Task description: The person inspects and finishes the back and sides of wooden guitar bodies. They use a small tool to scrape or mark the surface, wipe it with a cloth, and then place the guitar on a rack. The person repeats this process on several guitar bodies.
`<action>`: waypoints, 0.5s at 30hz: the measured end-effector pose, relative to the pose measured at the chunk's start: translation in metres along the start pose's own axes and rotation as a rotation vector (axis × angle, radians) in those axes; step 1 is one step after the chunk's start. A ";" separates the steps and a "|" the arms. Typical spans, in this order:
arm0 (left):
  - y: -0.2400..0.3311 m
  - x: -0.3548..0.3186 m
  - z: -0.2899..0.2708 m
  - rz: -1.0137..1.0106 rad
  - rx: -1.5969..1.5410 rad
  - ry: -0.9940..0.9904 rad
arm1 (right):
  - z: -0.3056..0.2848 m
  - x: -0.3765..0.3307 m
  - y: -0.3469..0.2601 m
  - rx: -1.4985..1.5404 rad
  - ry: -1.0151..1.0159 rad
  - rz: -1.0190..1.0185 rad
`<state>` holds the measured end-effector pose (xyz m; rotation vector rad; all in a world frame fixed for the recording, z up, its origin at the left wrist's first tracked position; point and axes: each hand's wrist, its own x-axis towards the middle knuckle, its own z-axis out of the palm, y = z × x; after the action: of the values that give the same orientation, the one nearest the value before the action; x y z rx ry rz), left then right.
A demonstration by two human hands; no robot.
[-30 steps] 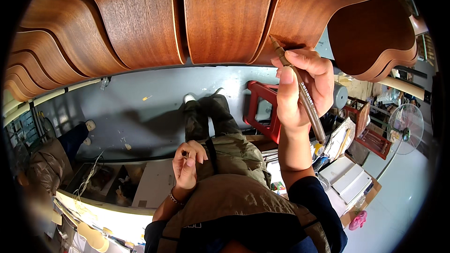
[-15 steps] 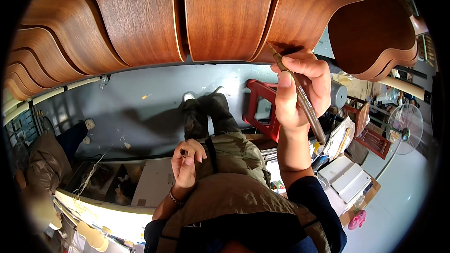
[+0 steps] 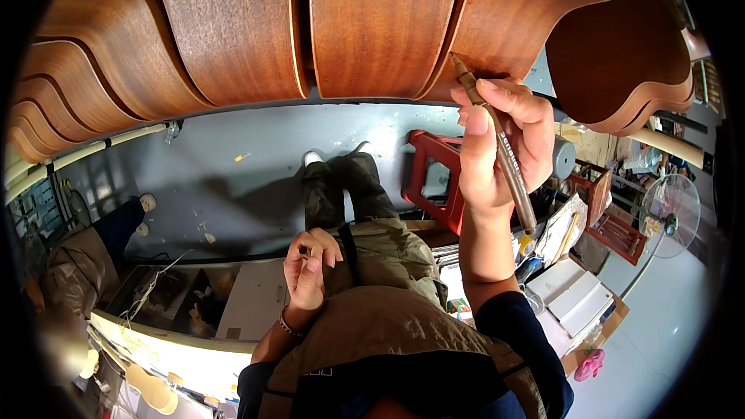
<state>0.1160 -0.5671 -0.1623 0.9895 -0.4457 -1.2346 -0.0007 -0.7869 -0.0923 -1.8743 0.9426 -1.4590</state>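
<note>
while the right hand's [image 3: 490, 180] fingers pinch the brown pen [image 3: 505, 153], its tip sits at or just over the curved wooden panel [image 3: 520, 8] near its left edge, contact unclear; wrist looks unsupported, so a wobble could skid it and leave a stray mark. left hand [image 3: 309, 279] fingers curl round a small dark piece [image 3: 303, 251], droppable if the pinch loosens.
</note>
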 end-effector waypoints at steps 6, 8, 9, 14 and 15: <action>0.003 0.002 0.006 -0.008 0.036 0.053 | 0.000 0.001 -0.004 0.007 -0.016 0.017; 0.003 0.003 0.005 -0.008 0.038 0.054 | 0.000 0.001 -0.003 0.003 -0.005 0.016; 0.002 0.002 0.005 -0.010 0.039 0.055 | 0.000 0.001 -0.002 0.000 0.000 0.015; 0.002 0.002 0.005 -0.007 0.038 0.055 | 0.000 0.002 -0.006 -0.016 -0.015 0.035; 0.003 0.002 0.005 -0.008 0.039 0.056 | 0.000 0.002 -0.006 -0.017 -0.023 0.038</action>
<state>0.1144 -0.5713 -0.1579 1.0570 -0.4233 -1.2066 0.0008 -0.7846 -0.0861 -1.8710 0.9776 -1.4083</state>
